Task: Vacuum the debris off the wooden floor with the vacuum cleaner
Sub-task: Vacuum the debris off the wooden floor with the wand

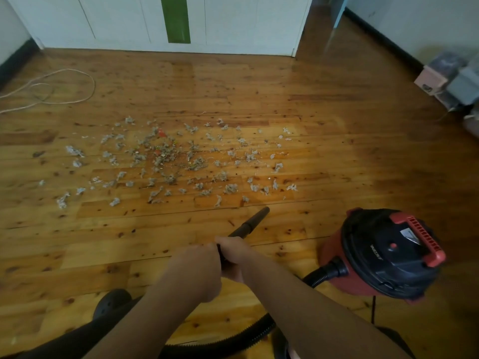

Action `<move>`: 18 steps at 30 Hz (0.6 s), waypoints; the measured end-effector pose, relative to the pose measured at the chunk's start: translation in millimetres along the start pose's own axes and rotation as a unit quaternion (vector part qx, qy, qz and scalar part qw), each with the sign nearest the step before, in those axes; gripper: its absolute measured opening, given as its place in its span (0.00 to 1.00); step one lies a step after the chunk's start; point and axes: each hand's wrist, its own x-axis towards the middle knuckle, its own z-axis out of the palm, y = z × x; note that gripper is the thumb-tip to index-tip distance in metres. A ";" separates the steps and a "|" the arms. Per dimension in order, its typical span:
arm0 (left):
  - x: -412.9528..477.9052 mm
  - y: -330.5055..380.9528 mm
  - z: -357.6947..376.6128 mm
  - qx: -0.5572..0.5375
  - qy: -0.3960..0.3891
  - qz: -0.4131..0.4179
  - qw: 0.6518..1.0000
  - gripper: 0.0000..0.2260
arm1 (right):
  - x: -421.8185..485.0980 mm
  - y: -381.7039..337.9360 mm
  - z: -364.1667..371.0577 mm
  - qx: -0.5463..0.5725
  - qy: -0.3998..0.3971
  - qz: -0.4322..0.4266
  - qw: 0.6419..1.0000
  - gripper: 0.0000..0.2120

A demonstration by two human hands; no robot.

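Both hands, left hand (197, 270) and right hand (234, 255), grip the black wand (250, 224), fingers curled.

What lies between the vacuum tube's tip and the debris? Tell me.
Only bare wooden floor separates the tube from the debris, seen in the head view.

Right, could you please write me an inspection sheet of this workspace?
Surface: wooden floor, glossy, knotty.
Job's things: red vacuum at right; black tube points toward debris, tip short of it; hose trails behind.
Clutter: boxes by the right wall.
Hands: left hand and right hand both grip the tube.
Cables: white cord looped far left.
Surroundings: white cabinet with green panel ahead.
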 end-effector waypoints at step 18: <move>8.0 3.2 -12.9 -0.039 0.011 0.057 0.998 0.15 | 11.4 -34.0 -41.5 0.018 0.055 -0.017 0.998 0.17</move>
